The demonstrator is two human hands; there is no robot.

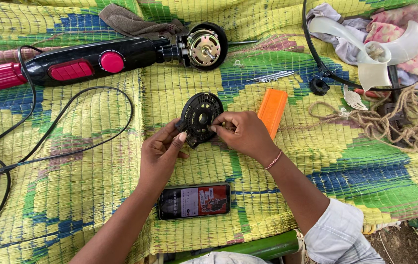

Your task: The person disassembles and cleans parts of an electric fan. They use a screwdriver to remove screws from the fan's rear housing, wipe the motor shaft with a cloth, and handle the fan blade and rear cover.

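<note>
Centre of the frame: both hands meet on a round black plastic vented cover (199, 117) with a hole in its middle, held just above a yellow, green and blue woven mat (96, 195) that covers the whole surface. The left hand (162, 154) grips the cover's lower left edge, thumb up along the rim, fingers curled behind. The right hand (243, 132) pinches the cover's right edge between thumb and fingertips; a thin pink band sits on that wrist. Just right of the right hand, an orange rectangular plastic block (272, 111) lies on the mat. Below the hands, lower centre, a smartphone with a lit screen (194, 201) lies flat. Upper left to upper centre: a black fan body with pink knob and pink buttons (82, 63) lies on its side, its bare metal motor (204, 48) facing the camera, a brown cloth (130, 22) behind it. A black power cord (47, 132) loops across the left of the mat. Upper right: a black wire fan guard ring (311, 54) holding a translucent white fan blade (375, 54) over crumpled cloths, with tangled brown jute twine (399, 117) beside it.
</note>
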